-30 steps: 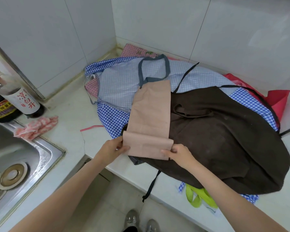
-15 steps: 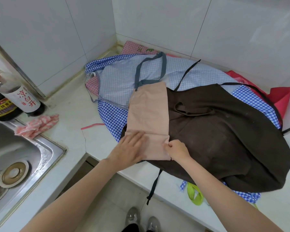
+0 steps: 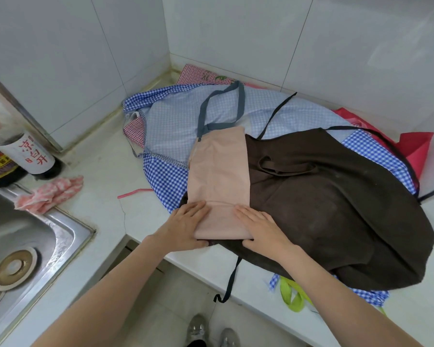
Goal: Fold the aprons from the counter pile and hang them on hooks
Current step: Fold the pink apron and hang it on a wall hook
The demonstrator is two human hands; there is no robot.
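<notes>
A pink-beige apron (image 3: 218, 176), folded into a long narrow strip with a grey neck strap (image 3: 219, 108), lies on top of the pile in the counter corner. Its near end is turned up into a short fold. My left hand (image 3: 186, 224) lies flat on the left side of that fold, and my right hand (image 3: 258, 224) lies flat on its right side, fingers straight. Under the strip are a dark brown apron (image 3: 336, 196), a blue checked apron (image 3: 176, 126), and red cloth (image 3: 414, 149) at the back right. No hooks are in view.
A steel sink (image 3: 30, 236) with a drain plug is at the left. Two dark bottles (image 3: 15, 156) stand behind it, beside a crumpled pink cloth (image 3: 50, 194). White tiled walls close the corner. A green strap (image 3: 293, 296) and a black tie (image 3: 231, 279) hang over the counter edge.
The near end of the pink-beige strip was lifted between both hands, then folded forward onto itself. Both hands now lie flat on the fold instead of pinching the edge.
</notes>
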